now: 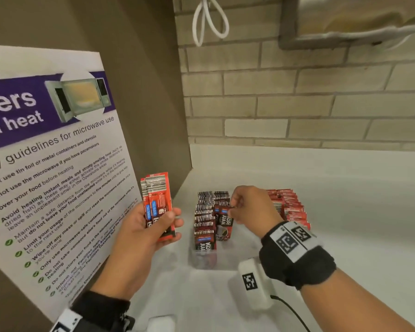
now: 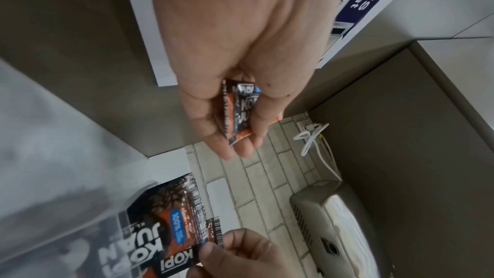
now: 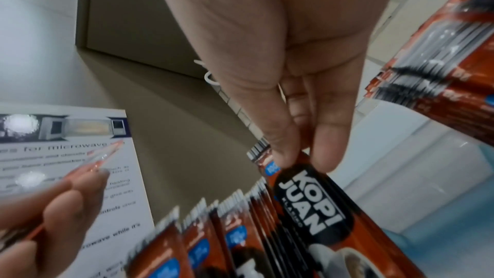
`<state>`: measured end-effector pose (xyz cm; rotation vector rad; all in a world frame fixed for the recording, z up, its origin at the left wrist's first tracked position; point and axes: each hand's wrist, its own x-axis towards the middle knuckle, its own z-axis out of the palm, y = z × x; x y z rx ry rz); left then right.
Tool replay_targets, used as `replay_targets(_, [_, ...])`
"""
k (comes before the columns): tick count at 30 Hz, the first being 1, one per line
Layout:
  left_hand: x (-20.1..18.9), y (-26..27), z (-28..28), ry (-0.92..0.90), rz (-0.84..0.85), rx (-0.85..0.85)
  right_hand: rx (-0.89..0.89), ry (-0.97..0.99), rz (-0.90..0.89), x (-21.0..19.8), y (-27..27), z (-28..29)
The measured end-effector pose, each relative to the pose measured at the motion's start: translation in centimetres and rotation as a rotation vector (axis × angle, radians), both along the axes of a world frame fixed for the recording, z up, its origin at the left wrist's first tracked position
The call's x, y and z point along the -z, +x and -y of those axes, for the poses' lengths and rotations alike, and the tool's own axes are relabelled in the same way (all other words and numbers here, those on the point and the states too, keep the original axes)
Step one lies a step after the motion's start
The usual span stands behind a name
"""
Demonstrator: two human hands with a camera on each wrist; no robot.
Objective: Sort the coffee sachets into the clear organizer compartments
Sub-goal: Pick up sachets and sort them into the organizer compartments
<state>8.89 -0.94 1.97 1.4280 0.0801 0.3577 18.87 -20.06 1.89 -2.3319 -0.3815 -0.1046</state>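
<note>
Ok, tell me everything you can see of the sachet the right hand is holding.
The sachet is a flat, glossy foil-like packet, dark brown-black with orange-red, printed "KOPI JUAN" in white, a blue badge near its top and a coffee cup picture lower down. The right hand pinches its top edge between thumb and fingertips. It stands roughly upright, slightly tilted, in the clear organizer, against the row of matching sachets on its left.

a pale brick wall [image 1: 297,104] is filling the upper right of the frame, with a white cable loop [image 1: 209,20] hanging at top centre and a metal dispenser [image 1: 350,17] jutting from the top right corner. a microwave safety poster [image 1: 46,164] is leaning on a taupe panel [image 1: 141,80] at left. a white worktop [image 1: 345,200] is stretching across the lower right.
</note>
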Motion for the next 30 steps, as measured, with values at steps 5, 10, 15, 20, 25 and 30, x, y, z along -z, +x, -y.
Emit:
replay_targets(5, [0.3,0.0,-0.1,-0.015,-0.008,0.005,-0.018,-0.098,0.048,0.6,0.6,-1.1])
replay_targets(10, [0.5,-0.1,-0.3,-0.035,-0.023,0.009,0.007,-0.089,0.007,1.1,0.7,-1.4])
replay_targets(15, [0.8,0.1,-0.3,-0.061,-0.043,0.018,-0.004,-0.045,-0.060,1.3,0.6,-0.6])
replay_targets(20, [0.9,0.4,0.2,-0.094,-0.037,0.038,0.021,-0.007,-0.003,1.0,-0.2,0.3])
replay_targets(25, [0.3,1.1,1.4,-0.094,-0.029,0.123,-0.098,0.402,-0.019,-1.0,-3.4,-0.6])
replay_targets(30, [-1.0,1.2,3.5,-0.131,0.002,0.256,-0.292,0.639,-0.206,-1.0,-6.1,-2.8])
